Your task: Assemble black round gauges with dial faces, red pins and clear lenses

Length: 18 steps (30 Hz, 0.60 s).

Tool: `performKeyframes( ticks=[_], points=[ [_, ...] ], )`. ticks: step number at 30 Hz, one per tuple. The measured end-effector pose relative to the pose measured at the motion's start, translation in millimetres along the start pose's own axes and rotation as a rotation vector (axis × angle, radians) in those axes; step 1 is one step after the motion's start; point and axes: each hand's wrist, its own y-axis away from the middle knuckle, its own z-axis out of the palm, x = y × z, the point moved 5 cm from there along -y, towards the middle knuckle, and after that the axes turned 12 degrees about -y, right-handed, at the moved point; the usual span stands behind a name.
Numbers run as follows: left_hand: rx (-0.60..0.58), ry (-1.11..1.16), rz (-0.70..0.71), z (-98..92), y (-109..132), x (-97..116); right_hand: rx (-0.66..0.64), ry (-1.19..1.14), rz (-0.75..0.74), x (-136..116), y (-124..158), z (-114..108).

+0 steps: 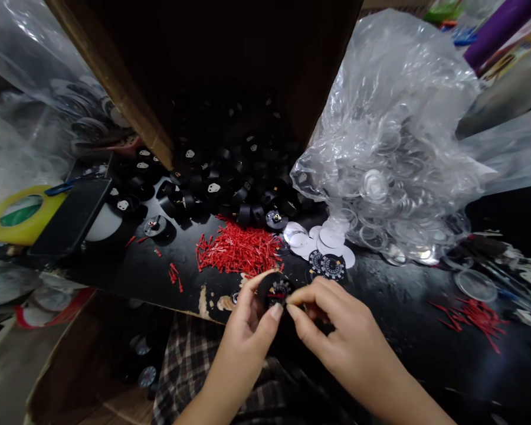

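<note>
My left hand grips a small round black gauge housing with a printed dial face, thumb and fingers wrapped round its rim. My right hand pinches at the front of the same housing with fingertips pressed together; what it pinches is too small to make out. Just beyond the hands lies a heap of red pointer needles on the black table. Loose dial faces and white discs lie to the right of the heap.
A pile of black housings fills the back under a dark box. A clear bag of transparent lenses stands at right. More red needles lie at far right. A yellow tape roll and a cardboard box sit at left.
</note>
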Motion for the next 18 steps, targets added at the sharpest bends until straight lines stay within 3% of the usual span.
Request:
performKeyframes(
  ticks=[4, 8, 12, 15, 18],
  points=[
    [-0.027, 0.036, -0.084, -0.5, 3, -6, 0.029, 0.171, -0.203, -6, -7, -1],
    [0.042, 0.026, -0.139, 1.1, 9, -15, 0.073, 0.263, -0.263, -8, -12, 3],
    [0.142, 0.207, -0.23, 9.1, 15, -27, 0.142, 0.189, -0.195, -13, -14, 0],
    [0.136, 0.071, -0.117, 10.8, 16, -24, 0.087, 0.137, -0.057, -11, -12, -4],
    [0.057, -0.023, -0.049, 8.3, 14, -23, -0.036, 0.054, 0.013, -9, -6, -13]
  ],
)
